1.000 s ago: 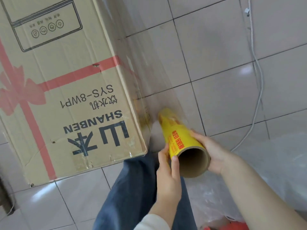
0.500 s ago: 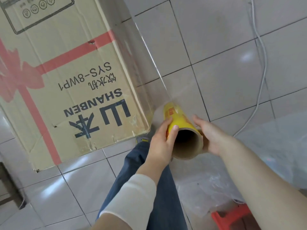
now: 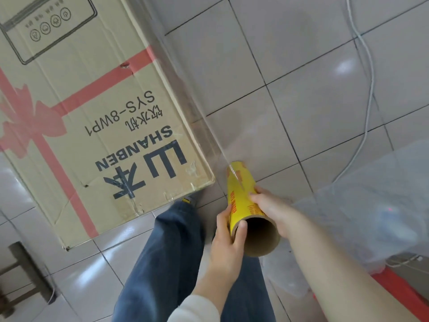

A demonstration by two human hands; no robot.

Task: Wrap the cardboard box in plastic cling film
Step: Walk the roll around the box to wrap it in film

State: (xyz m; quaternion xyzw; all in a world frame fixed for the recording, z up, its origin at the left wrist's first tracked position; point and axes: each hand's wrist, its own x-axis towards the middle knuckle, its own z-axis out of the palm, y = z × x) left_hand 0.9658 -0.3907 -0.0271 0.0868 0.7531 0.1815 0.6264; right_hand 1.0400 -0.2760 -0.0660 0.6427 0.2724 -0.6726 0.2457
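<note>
Two hands (image 3: 250,217) grip yellow cardboard-cored roll (image 3: 241,191); glossy film (image 3: 197,108) meets corrugated box (image 3: 92,101).

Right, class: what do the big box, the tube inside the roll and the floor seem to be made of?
Box: matt brown cardboard, going by creases and torn edges. Tube inside the roll: probably plain cardboard, its rim dull brown. Floor: likely glazed ceramic tile; glossy reflections, dark grout lines.

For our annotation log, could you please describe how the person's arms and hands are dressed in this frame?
Both hands are bare, with no gloves, rings or watch showing. The arm of the left hand wears a white sleeve; the arm of the right hand is uncovered as far as the frame shows.
</note>
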